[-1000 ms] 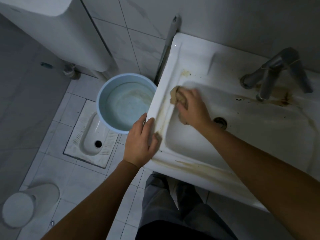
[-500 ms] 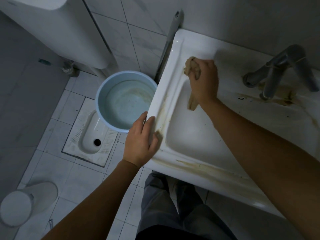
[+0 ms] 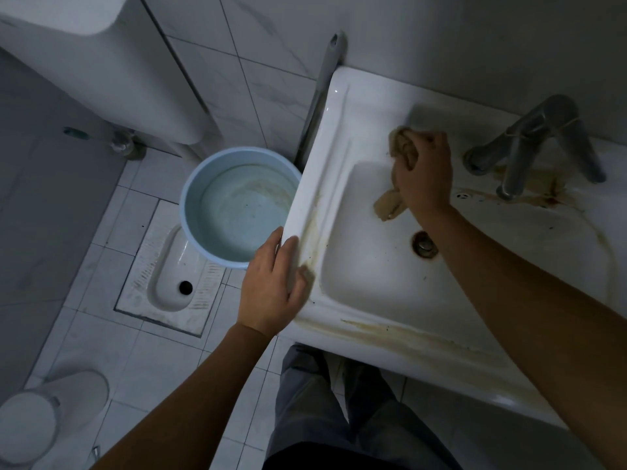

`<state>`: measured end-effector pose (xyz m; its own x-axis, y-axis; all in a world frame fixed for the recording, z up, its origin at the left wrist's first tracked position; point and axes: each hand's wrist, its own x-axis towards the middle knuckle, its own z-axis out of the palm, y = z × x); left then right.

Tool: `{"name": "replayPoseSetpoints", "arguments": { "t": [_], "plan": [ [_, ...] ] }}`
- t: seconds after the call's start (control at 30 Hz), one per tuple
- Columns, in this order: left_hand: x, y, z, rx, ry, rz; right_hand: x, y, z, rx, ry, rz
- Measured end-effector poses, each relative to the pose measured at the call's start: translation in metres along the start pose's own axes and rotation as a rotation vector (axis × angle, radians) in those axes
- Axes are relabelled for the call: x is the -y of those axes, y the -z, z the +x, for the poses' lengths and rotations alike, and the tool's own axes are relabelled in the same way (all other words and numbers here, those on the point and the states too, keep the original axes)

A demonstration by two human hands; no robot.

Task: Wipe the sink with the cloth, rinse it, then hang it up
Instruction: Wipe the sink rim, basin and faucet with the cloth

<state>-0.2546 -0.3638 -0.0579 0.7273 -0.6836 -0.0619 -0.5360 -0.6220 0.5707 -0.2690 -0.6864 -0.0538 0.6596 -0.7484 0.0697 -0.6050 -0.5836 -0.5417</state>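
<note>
A white sink [image 3: 342, 137] with brown stains along its rims fills the right half of the view. My right hand [image 3: 425, 174] grips a crumpled tan cloth [image 3: 402, 149] against the back edge of the basin, and a loose end of the cloth hangs down into the bowl. My left hand [image 3: 273, 286] rests on the sink's front left corner, thumb on the rim and fingers over the outer edge. The drain [image 3: 423, 244] lies just below my right wrist. A metal tap [image 3: 532, 144] stands at the back right.
A light blue bucket [image 3: 190, 195] sits on the floor left of the sink, beside a squat toilet pan [image 3: 169, 283]. A white bin [image 3: 51, 415] stands at the lower left. A grey pole [image 3: 322, 93] leans in the corner against the tiled wall.
My right hand has carried the cloth from the basin's left rim up to the back left corner and then right along the back edge. The left hand stays on the corner.
</note>
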Motion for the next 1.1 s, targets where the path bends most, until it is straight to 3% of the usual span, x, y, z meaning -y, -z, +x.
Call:
{"name": "replayPoseSetpoints", "arguments": {
  "t": [0.1, 0.27, 0.37, 0.5, 0.83, 0.9, 1.1],
  "plan": [
    [0.0, 0.0, 0.0, -0.007, -0.005, 0.003, 0.006, -0.008, -0.004, 0.0, -0.035, -0.039],
    [0.0, 0.0, 0.0, -0.009, -0.006, 0.005, 0.048, -0.043, -0.03, 0.047, 0.114, 0.01],
    [0.0, -0.001, 0.0, -0.003, -0.002, 0.011, 0.063, -0.051, -0.038, 0.06, 0.066, 0.089],
    [0.002, -0.002, 0.0, 0.0, -0.002, 0.003, 0.059, -0.045, -0.064, 0.199, 0.129, 0.248],
    [0.002, -0.001, 0.0, -0.022, -0.02, -0.027, 0.046, -0.018, -0.19, 0.545, 0.362, 0.312],
    [0.001, 0.0, -0.002, -0.033, -0.018, -0.038, 0.046, -0.018, -0.179, 0.536, 0.342, 0.284],
    [0.002, 0.0, -0.004, -0.065, -0.019, -0.032, 0.068, -0.036, -0.118, 0.268, 0.107, 0.368]
  ]
}}
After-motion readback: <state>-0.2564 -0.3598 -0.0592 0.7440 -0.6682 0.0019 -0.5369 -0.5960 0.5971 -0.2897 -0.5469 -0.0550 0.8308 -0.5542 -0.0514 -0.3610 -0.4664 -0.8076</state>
